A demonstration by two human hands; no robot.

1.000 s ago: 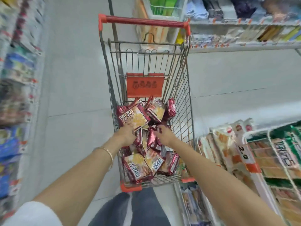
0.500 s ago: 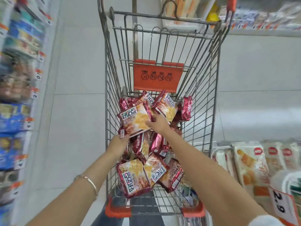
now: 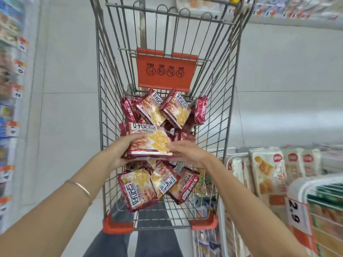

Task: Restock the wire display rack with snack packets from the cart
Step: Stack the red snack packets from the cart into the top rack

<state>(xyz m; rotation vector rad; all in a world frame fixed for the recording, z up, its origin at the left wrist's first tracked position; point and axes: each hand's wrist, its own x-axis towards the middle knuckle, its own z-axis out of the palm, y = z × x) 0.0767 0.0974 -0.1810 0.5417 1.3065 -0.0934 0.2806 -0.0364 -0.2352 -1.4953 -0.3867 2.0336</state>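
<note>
Packets (image 3: 139,188) lie heaped at the near end of the cart (image 3: 117,224), not yet shelved. Above them my left hand (image 3: 118,153) and right hand (image 3: 187,153) grip 1 red packet (image 3: 150,143) by its 2 side edges, fingers curled round it, held over the pile. More packets (image 3: 163,108) crowd the far end. The wire rack (image 3: 304,184) stands at my right. I judge most of the restocking remains.

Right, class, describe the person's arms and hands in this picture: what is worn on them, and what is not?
Both forearms are bare, with no sleeves in view. The left hand and the right hand wear no gloves. A thin gold-coloured bangle circles the left wrist. The right wrist shows no watch or band. Any rings are too small to tell.
</note>
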